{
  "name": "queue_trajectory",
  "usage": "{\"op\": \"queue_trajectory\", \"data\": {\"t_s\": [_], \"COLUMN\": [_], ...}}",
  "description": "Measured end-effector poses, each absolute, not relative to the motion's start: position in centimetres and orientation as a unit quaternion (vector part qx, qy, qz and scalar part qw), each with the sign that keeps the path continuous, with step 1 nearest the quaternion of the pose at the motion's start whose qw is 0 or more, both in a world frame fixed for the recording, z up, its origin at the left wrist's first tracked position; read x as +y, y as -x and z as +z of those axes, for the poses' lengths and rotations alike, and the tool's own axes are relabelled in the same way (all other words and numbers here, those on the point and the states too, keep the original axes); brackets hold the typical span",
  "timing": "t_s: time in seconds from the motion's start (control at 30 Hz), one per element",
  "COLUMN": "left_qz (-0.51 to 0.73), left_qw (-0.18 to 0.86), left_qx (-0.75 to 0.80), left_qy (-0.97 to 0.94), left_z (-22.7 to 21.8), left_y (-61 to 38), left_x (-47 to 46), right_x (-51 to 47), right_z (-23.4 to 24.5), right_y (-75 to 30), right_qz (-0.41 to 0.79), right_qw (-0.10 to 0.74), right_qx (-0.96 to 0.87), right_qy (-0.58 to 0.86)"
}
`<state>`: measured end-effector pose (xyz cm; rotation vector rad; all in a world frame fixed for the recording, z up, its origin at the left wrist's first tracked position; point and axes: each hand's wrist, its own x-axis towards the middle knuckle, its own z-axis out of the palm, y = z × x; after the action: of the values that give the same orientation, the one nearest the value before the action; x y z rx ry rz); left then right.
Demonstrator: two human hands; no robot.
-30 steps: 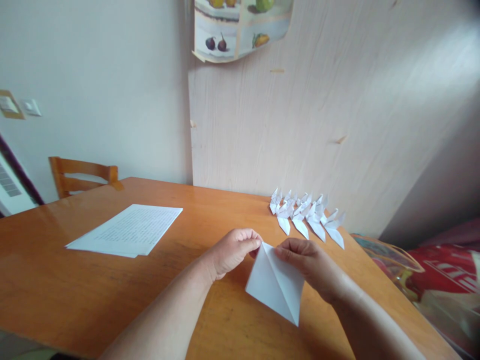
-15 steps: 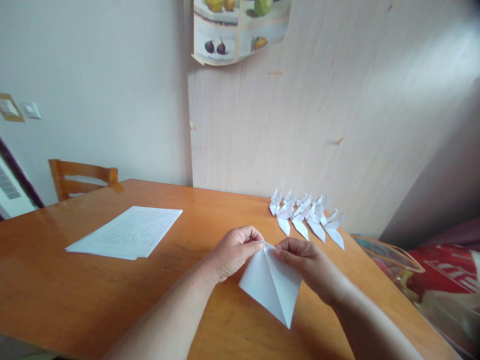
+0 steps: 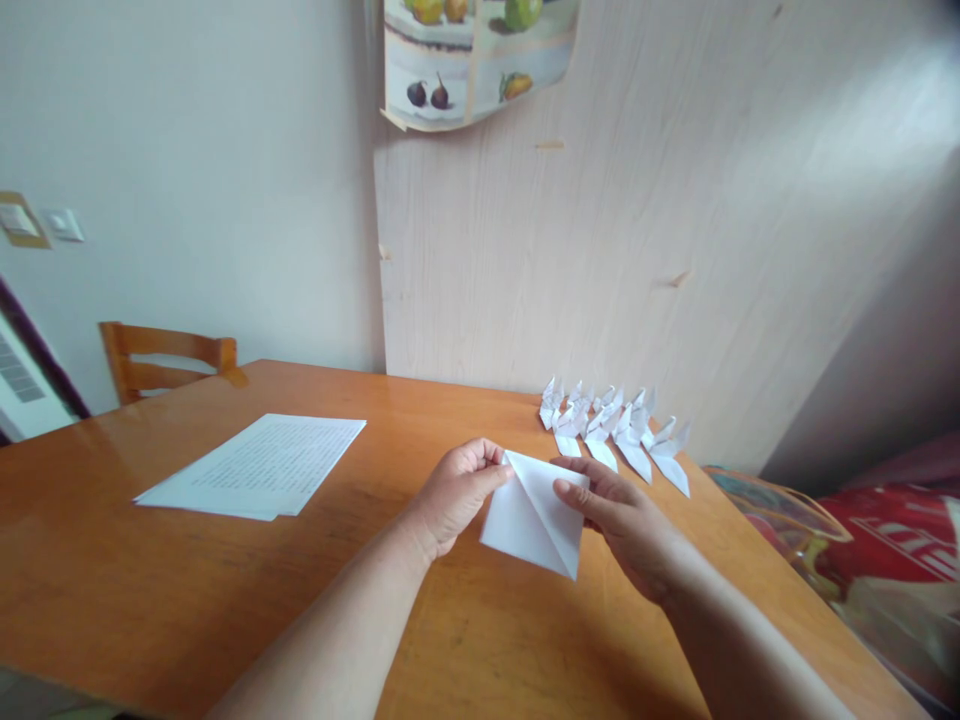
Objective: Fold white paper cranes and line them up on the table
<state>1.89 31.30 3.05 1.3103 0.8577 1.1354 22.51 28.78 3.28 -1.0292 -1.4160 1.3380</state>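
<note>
Head cam shows a folded white paper square (image 3: 525,525) with a long diagonal crease, held up in front of the person over the wooden table (image 3: 465,640). Left hand (image 3: 465,490) has a tight thumb-and-finger pinch on the top corner. Right hand (image 3: 607,505) grips the right edge, thumb on the near face, fingers tucked behind. Those back fingers are mostly hidden, so I can't tell how many layers they've got.

Reads to me like a mid-fold step, lining up a flap along that crease. Next move probably calls for holding the corner steady, matching the edges and running a thumb down the fold.

Around it: a cluster of origami paper cranes (image 3: 604,428) sits just past the right hand, so I'd watch the knuckles, they'd tip easily. Printed sheets (image 3: 255,465) lie in a stack well off to the left, not in the way. Further out there's a wooden chair (image 3: 172,343), a fruit poster (image 3: 487,65) on the wall and something red (image 3: 892,535) beside the table, maybe a bag.
</note>
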Motion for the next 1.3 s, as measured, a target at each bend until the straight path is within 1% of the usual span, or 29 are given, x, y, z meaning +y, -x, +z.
{"op": "queue_trajectory", "data": {"t_s": [0.13,0.3,0.4,0.67,0.87,1.0,1.1,1.23,1.3], "left_qz": [0.476,0.457,0.429,0.404,0.414,0.432,0.457,0.480,0.500], "left_qw": [0.576,0.568,0.565,0.553,0.556,0.556,0.505,0.385,0.357], "left_qx": [0.380,0.404,0.413,0.412,0.408,0.394,0.403,0.460,0.468], "left_qy": [-0.546,-0.553,-0.571,-0.602,-0.595,-0.591,-0.611,-0.640,-0.636], "left_z": [2.5,1.2,0.9,1.9,2.1,2.5,2.6,2.3,2.1], "left_y": [-1.7,-1.5,-1.4,-1.3,-1.4,-1.6,-1.5,-1.5,-1.5], "left_x": [31.8,32.7,32.7,32.0,32.0,31.8,31.9,32.3,32.4], "right_x": [29.0,29.3,29.7,30.3,30.2,30.2,30.0,29.8,29.6], "right_z": [2.8,2.2,1.8,1.4,1.4,1.4,1.5,1.5,1.4], "right_y": [-22.3,-22.5,-22.9,-23.5,-23.2,-22.8,-22.7,-22.7,-22.5], "right_qz": [0.533,0.521,0.503,0.504,0.487,0.440,0.392,0.219,0.154], "right_qw": [0.450,0.390,0.374,0.370,0.415,0.440,0.456,0.469,0.468], "right_qx": [-0.571,-0.599,-0.605,-0.599,-0.601,-0.634,-0.666,-0.732,-0.757], "right_qy": [0.434,0.467,0.492,0.500,0.478,0.460,0.442,0.443,0.429]}}
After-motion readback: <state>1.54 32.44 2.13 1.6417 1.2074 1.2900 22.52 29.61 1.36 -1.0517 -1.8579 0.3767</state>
